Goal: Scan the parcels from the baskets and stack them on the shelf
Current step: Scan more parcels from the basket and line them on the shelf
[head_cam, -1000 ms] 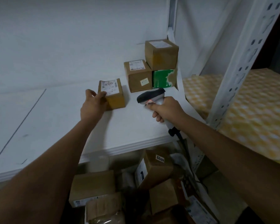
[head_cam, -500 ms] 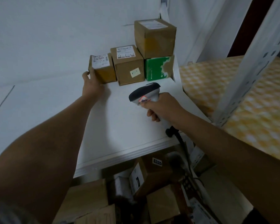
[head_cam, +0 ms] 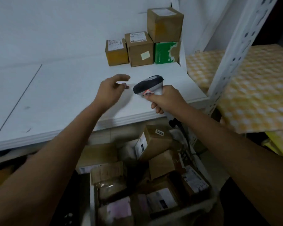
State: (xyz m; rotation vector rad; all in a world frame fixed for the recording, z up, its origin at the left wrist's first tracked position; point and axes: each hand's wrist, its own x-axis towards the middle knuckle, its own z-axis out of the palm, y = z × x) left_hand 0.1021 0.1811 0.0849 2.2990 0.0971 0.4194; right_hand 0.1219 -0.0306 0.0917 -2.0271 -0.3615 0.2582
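Observation:
Against the back wall of the white shelf [head_cam: 59, 95] stands a row of parcels: a small brown box [head_cam: 116, 52], a larger brown box [head_cam: 140, 49], and a green box [head_cam: 167, 52] with another brown box [head_cam: 164, 24] on top. My left hand [head_cam: 112, 89] hovers over the shelf in front of the row, fingers loosely spread, holding nothing. My right hand [head_cam: 166, 99] grips the handle of a grey and black barcode scanner [head_cam: 149, 85] near the shelf's front edge. Below the shelf, a basket [head_cam: 201, 207] holds several parcels [head_cam: 153, 142].
A white perforated shelf upright [head_cam: 232, 54] rises at the right. Beyond it lies a yellow checkered surface [head_cam: 255, 88]. The scanner's black cable [head_cam: 185, 137] hangs down toward the basket. A thin dark seam [head_cam: 18, 101] crosses the shelf at the left.
My left hand pushed the small brown box back beside the larger one, let it go and drew back toward me. The scanner hand stayed roughly in place.

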